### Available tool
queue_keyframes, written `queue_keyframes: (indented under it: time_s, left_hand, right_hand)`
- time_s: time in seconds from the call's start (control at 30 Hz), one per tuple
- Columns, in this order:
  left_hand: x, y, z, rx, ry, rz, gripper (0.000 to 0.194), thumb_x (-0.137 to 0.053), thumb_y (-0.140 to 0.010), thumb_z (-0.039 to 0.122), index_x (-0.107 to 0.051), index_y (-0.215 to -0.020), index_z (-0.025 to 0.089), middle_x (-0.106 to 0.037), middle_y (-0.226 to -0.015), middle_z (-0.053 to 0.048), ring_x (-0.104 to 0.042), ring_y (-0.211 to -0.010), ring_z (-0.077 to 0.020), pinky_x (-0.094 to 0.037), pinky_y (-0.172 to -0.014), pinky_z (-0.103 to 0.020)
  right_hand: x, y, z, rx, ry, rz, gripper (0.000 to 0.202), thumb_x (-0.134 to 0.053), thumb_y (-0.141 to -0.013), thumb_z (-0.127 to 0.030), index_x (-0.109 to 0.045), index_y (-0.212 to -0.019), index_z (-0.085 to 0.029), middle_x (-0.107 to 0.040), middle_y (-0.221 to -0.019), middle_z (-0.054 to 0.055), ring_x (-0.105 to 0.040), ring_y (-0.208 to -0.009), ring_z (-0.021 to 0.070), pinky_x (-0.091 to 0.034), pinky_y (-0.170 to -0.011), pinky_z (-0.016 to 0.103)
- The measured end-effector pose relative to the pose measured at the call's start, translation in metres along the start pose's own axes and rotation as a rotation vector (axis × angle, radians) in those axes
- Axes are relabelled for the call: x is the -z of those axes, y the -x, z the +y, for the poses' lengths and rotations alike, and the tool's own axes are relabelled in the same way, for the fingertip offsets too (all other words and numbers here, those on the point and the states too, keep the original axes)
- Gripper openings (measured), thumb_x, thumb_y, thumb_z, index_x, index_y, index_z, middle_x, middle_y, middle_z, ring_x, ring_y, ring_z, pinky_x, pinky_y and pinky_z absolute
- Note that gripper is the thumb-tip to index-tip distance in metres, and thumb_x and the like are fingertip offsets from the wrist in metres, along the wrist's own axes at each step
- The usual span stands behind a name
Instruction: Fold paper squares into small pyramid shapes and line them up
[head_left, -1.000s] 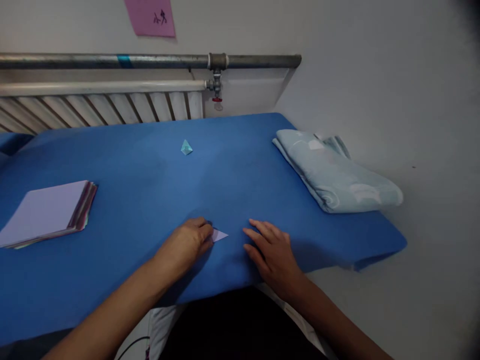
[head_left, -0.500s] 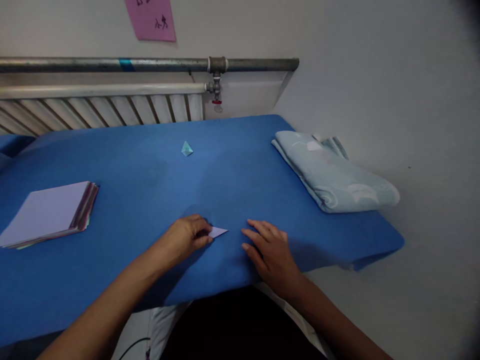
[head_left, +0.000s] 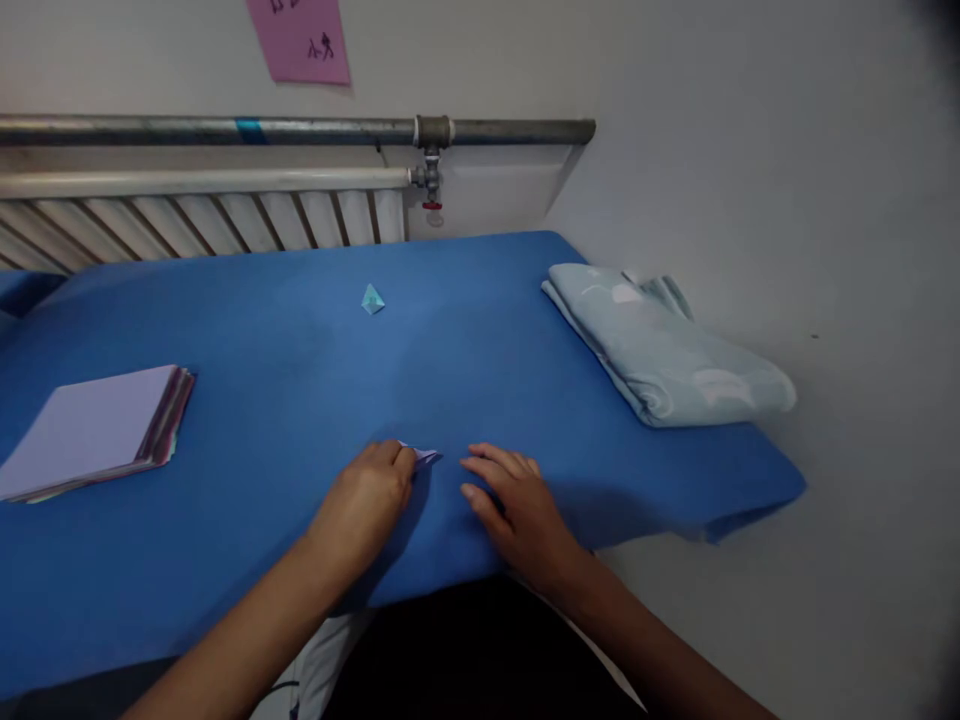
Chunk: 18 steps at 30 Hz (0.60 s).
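A small folded piece of light purple paper sticks out to the right from under the fingers of my left hand. Those fingers are closed on it and hide most of its body. Just right of the paper's tip, my right hand hovers over or rests on the blue surface with its fingers apart, touching no paper. Farther back lies a small kite-shaped folded piece of light blue paper.
A stack of coloured paper, light purple on top, lies at the left of the blue-covered table. On the right is a folded pale green blanket. Behind the table are a radiator and a metal pipe.
My left hand has turned, and the folded paper now looks tilted, with less of it showing. My right hand has moved left, closer to the paper.
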<state>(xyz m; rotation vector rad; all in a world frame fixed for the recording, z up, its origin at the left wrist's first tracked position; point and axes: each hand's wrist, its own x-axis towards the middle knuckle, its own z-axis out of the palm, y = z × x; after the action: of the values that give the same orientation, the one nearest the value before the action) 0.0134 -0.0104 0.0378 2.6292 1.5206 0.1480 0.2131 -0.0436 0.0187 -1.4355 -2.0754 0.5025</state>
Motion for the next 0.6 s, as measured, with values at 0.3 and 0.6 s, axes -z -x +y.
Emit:
queue_keyframes:
  time_s: [0.3,0.6]
  left_hand:
    - [-0.008,0.017,0.01,0.097,0.029,0.459,0.019,-0.04,-0.094,0.02,-0.057,-0.087,0.018,-0.063,-0.078,-0.005,-0.059,-0.07,-0.0187,-0.048,-0.063,-0.03]
    - [-0.009,0.022,0.027,0.152,0.101,0.64,0.017,-0.039,-0.094,0.02,-0.055,-0.087,0.019,-0.063,-0.079,-0.005,-0.06,-0.07,-0.0172,-0.05,-0.068,-0.031]
  right_hand:
    - [-0.024,-0.032,-0.032,-0.115,-0.403,0.074,0.016,-0.05,-0.089,-0.03,-0.052,-0.076,-0.021,-0.054,-0.063,-0.003,-0.052,-0.059,0.0118,-0.041,-0.057,0.022]
    - [-0.029,-0.038,-0.043,-0.187,-0.464,0.128,0.004,-0.053,-0.083,-0.021,-0.054,-0.087,-0.022,-0.062,-0.076,-0.002,-0.058,-0.066,0.0132,-0.046,-0.061,0.025]
